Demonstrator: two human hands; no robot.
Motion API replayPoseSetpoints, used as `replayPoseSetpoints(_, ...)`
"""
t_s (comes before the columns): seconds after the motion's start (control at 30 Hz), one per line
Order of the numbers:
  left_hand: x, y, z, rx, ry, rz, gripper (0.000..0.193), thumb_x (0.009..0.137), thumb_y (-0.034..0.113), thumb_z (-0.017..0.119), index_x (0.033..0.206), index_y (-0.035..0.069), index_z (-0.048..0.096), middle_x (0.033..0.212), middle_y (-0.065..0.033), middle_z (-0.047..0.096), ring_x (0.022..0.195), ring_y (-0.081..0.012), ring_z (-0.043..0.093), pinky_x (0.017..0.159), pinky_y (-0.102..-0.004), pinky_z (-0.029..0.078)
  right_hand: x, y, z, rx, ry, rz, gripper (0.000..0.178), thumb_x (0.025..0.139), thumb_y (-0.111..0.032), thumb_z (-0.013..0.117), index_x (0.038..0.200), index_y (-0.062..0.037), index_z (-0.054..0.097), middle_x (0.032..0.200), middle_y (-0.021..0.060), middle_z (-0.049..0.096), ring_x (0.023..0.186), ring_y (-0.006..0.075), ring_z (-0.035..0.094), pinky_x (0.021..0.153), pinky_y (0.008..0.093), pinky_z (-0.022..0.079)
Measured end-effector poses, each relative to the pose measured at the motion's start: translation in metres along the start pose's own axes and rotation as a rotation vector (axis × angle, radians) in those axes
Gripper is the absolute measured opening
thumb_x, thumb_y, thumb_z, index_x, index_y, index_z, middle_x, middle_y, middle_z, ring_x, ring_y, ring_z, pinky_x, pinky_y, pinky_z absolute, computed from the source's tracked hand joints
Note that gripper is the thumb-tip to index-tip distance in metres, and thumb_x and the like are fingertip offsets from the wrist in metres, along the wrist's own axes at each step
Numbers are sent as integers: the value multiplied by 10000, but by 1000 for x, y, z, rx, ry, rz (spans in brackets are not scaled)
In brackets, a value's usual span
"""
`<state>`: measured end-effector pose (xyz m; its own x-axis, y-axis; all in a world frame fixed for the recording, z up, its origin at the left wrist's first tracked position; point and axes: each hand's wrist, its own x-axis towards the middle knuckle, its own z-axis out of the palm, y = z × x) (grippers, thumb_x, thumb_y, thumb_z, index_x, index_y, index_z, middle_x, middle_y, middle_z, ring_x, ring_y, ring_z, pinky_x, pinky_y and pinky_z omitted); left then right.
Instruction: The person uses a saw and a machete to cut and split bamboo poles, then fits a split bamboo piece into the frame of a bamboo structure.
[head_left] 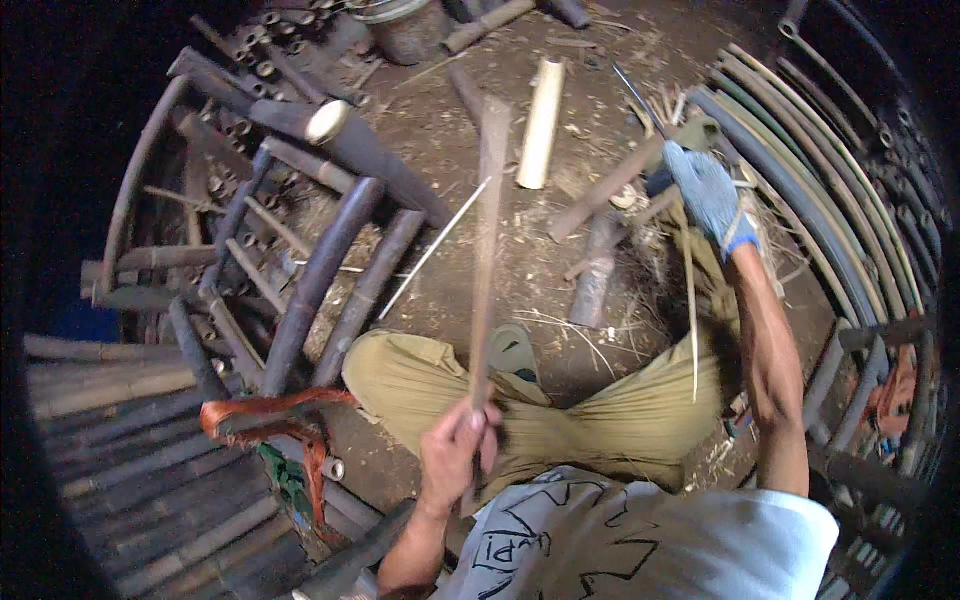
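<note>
Seated person working bamboo on an earthen floor, seen from a head-worn camera. The left hand (pixel 452 452), bare, is closed around the near end of a long flat bamboo slat (pixel 487 250), which runs away from the hand, roughly upright in the view, to a far end well beyond the knees. The right hand (pixel 708 190), in a blue work glove, is raised to the right of the slat and closed around the handle of a cleaver-like blade (pixel 605 190); the blade slopes down to the left, its tip near the slat but apart from it. A thin pale sliver (pixel 432 250) lies slantwise just left of the slat. Beyond both hands a short, pale, split bamboo section (pixel 541 122) rests on the floor; a darker stub (pixel 594 275) lies below the blade. Between the hands, the person's folded legs in olive trousers (pixel 600 420) and a sandal (pixel 513 350) are visible. Left of the left hand stands a frame of dark bamboo poles (pixel 320 270), with orange strapping (pixel 265 412) bound about its near part. Right of the right hand, curved bamboo strips (pixel 830 190) are stacked in an arc.
</note>
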<state>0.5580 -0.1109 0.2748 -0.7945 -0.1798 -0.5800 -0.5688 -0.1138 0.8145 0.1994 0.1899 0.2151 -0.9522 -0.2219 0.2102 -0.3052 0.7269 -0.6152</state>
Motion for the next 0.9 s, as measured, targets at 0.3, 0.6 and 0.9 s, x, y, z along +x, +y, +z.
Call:
replayPoseSetpoints(0.3,125,67,63,55,297,914,219,875,53,702,1056,37,579,916,-17,602,781,-111,554,709,-267,469,-96,-161,43,1103,-462,414,370,934,-404,647,769,-85,558,584,9,544,428,129,522,400,290,406)
replayPoseSetpoints(0.6,81,20,37,-400,-429,165,452,1024,252,541,1398,2,491,893,-70,637,707,-162,624,613,-281,522,-52,-134,22,1088,-372,438,316,932,-309,674,785,-47,578,622,61,576,480,178,565,446,322,459)
replayPoseSetpoints(0.9,75,55,37,-106,-102,334,385,1057,267,491,1336,13,565,721,-16,574,479,-75,442,412,-223,350,-124,-141,28,152,-133,-326,403,839,-484,718,868,-94,623,748,147,638,703,362,654,618,467,512)
